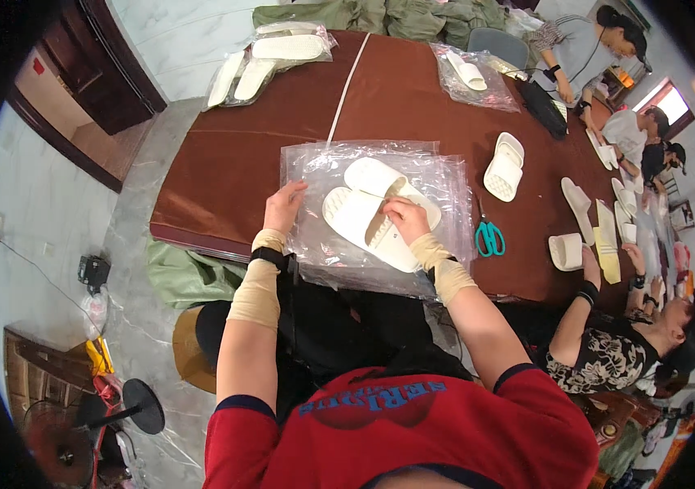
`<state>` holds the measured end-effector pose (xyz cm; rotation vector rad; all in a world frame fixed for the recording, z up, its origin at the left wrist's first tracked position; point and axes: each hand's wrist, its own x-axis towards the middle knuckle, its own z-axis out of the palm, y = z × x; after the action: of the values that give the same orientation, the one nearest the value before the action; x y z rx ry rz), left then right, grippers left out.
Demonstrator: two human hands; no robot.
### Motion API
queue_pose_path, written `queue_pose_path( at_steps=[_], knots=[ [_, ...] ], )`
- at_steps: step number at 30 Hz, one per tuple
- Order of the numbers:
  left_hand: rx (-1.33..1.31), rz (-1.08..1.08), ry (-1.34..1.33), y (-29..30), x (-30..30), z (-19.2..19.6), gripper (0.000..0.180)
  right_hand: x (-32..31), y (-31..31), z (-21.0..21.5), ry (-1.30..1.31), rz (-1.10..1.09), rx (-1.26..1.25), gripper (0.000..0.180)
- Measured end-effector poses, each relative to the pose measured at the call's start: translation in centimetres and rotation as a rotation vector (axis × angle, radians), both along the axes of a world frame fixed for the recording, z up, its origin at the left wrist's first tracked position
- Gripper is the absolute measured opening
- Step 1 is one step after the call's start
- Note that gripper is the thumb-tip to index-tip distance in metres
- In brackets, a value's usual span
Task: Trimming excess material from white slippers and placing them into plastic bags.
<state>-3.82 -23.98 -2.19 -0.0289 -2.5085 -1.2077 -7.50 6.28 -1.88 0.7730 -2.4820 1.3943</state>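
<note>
At a brown table (282,122), my left hand (283,206) rests on the near left part of a stack of clear plastic bags (445,183), fingers curled loosely with the tips pressing the film; it grips nothing that I can make out. My right hand (405,218) lies on a pair of white slippers (360,213) set on those bags, fingers bent and pinched on the strap of the nearer slipper. The pair sits in the middle of the plastic, toes pointing away and to my left, the two slippers overlapping. Both my wrists are wrapped in tan bandage.

Just to the right of the bags lie teal-handled scissors (489,239), and beyond them a single white slipper (504,167) lies sole up. Bagged slippers (270,57) sit at the far left corner of the table. Other people work along the table's right side, with more white slippers before them.
</note>
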Motion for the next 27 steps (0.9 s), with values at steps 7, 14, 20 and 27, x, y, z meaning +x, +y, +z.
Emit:
queue_pose_path(
  at_steps=[7, 14, 20, 27],
  knots=[
    [-0.044, 0.113, 0.224, 8.6, 3.4, 6.0, 0.016, 1.4, 3.2, 3.7, -0.043, 0.018, -0.001, 0.013],
    [-0.333, -0.197, 0.169, 17.5, 3.2, 3.4, 0.024, 2.6, 7.5, 4.3, 0.168, 0.151, 0.108, 0.022],
    [-0.613, -0.061, 0.189, 18.3, 3.9, 1.2, 0.037, 2.0, 18.0, 1.5, -0.038, -0.633, 0.517, 0.039],
    [-0.781, 0.071, 0.012, 20.4, 3.0, 2.5, 0.045, 3.4, 18.9, 1.0, 0.021, -0.667, 0.653, 0.054]
  ],
)
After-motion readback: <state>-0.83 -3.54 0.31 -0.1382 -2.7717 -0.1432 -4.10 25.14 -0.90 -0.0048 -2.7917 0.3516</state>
